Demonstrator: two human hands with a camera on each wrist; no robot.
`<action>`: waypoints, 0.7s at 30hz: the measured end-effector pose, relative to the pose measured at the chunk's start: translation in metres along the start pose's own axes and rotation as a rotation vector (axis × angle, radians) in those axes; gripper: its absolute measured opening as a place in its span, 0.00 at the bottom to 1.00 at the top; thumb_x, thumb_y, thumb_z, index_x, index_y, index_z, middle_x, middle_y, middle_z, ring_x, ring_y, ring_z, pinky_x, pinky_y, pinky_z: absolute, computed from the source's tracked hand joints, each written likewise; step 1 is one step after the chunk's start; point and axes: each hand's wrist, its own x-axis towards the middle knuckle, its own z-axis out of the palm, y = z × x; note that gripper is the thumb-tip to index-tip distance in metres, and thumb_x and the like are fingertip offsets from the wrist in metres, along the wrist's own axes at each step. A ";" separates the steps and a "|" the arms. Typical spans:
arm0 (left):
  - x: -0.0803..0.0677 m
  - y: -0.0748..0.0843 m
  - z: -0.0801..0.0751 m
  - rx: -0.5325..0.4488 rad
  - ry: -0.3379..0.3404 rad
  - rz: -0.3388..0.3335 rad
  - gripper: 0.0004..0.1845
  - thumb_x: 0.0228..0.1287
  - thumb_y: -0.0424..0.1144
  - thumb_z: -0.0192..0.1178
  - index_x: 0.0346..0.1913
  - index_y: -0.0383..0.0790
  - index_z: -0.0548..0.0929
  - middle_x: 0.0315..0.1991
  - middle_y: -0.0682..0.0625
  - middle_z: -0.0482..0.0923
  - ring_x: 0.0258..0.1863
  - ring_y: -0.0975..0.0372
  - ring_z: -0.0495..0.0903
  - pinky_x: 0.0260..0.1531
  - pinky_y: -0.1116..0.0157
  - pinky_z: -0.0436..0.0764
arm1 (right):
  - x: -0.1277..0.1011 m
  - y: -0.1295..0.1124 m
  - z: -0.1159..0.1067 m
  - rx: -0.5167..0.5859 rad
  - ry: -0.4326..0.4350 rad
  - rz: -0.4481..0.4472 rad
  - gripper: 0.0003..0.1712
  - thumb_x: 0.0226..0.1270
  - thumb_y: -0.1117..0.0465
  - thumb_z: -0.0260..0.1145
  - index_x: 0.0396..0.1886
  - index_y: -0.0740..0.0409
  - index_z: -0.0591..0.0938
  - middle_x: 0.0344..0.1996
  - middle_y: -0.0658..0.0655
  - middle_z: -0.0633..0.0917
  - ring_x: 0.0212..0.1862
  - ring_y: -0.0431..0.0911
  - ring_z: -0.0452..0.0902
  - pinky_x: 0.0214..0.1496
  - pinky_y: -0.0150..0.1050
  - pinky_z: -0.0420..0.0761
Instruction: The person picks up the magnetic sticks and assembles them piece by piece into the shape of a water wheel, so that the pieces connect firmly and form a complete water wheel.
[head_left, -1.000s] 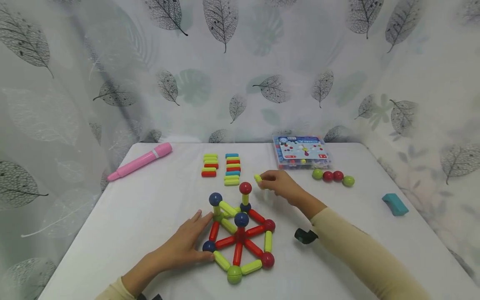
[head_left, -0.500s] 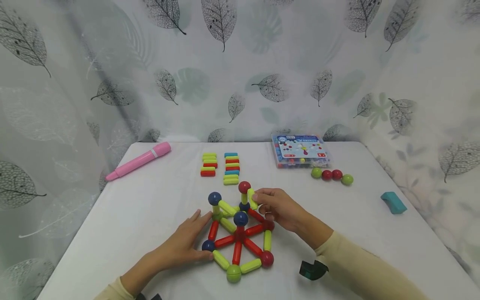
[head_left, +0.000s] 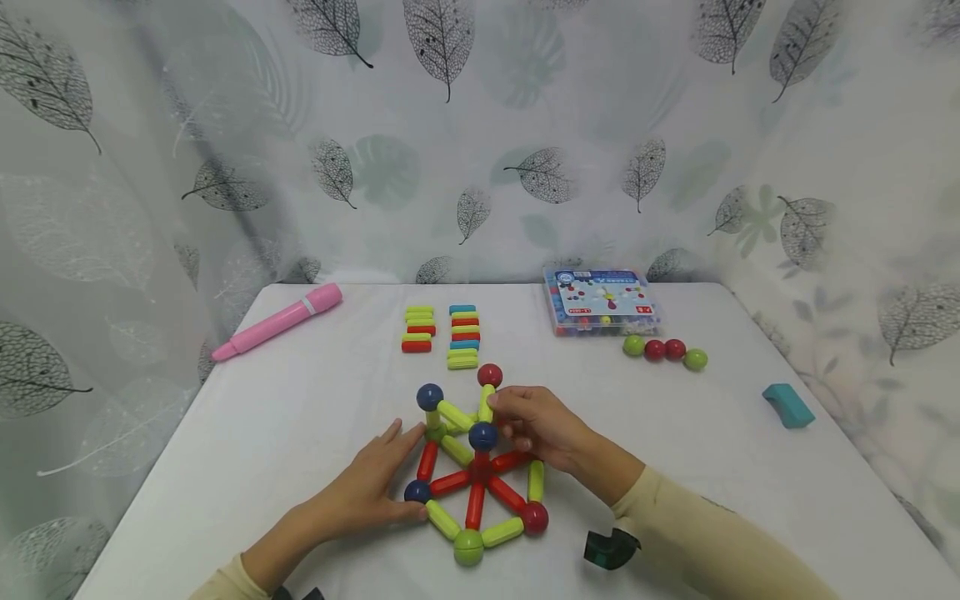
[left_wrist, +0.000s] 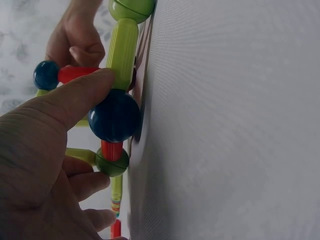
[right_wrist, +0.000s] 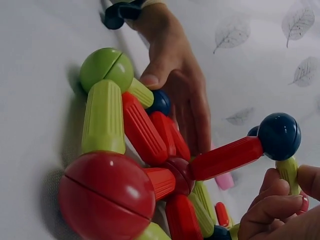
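A hexagonal frame of magnetic rods and balls lies on the table, with red rods meeting at a red hub ball (right_wrist: 182, 172). My right hand (head_left: 543, 429) pinches a yellow-green magnetic rod (right_wrist: 288, 171) whose end meets the raised dark blue ball (head_left: 483, 437). In the head view the rod's far end reaches the raised red ball (head_left: 490, 375). My left hand (head_left: 367, 492) rests along the frame's left side, thumb on a yellow-green rod beside a dark blue ball (left_wrist: 115, 116), fingertips at a green ball (left_wrist: 113, 162). Another raised blue ball (head_left: 430, 397) stands at the back left.
Two columns of coloured rods (head_left: 463, 337) lie behind the frame. A clear box (head_left: 604, 304) of parts and several loose balls (head_left: 654, 350) are at the back right. A pink pen-shaped thing (head_left: 277, 322) lies left, a teal block (head_left: 789, 406) right.
My right hand has brought the yellow-green rod from behind the frame leftward and down, to between the raised red and blue balls. My left hand has stayed in place.
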 end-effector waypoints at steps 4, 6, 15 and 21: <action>0.000 0.000 0.001 -0.001 0.001 0.001 0.58 0.50 0.61 0.76 0.80 0.47 0.59 0.79 0.44 0.60 0.79 0.40 0.52 0.67 0.32 0.63 | -0.001 0.000 0.000 -0.005 0.005 0.000 0.15 0.69 0.49 0.69 0.43 0.57 0.84 0.25 0.52 0.77 0.26 0.43 0.68 0.23 0.29 0.66; 0.000 0.000 0.001 -0.002 0.002 0.000 0.57 0.50 0.61 0.76 0.80 0.47 0.59 0.79 0.45 0.60 0.79 0.40 0.52 0.67 0.32 0.63 | -0.001 0.000 -0.002 -0.024 -0.001 -0.004 0.17 0.70 0.48 0.69 0.45 0.57 0.84 0.26 0.53 0.78 0.27 0.44 0.69 0.24 0.29 0.67; 0.000 0.000 -0.002 0.000 0.006 -0.007 0.58 0.50 0.61 0.76 0.80 0.46 0.60 0.79 0.44 0.60 0.79 0.40 0.52 0.68 0.33 0.62 | 0.034 -0.017 -0.040 -0.026 0.102 0.008 0.26 0.73 0.51 0.63 0.62 0.64 0.78 0.37 0.54 0.82 0.29 0.43 0.71 0.27 0.29 0.71; -0.002 -0.002 -0.008 -0.027 -0.031 -0.015 0.57 0.51 0.62 0.75 0.81 0.48 0.59 0.79 0.45 0.59 0.80 0.42 0.51 0.68 0.35 0.64 | 0.053 -0.022 -0.056 -0.217 0.076 0.013 0.24 0.71 0.53 0.67 0.61 0.60 0.80 0.44 0.57 0.83 0.32 0.45 0.72 0.31 0.31 0.72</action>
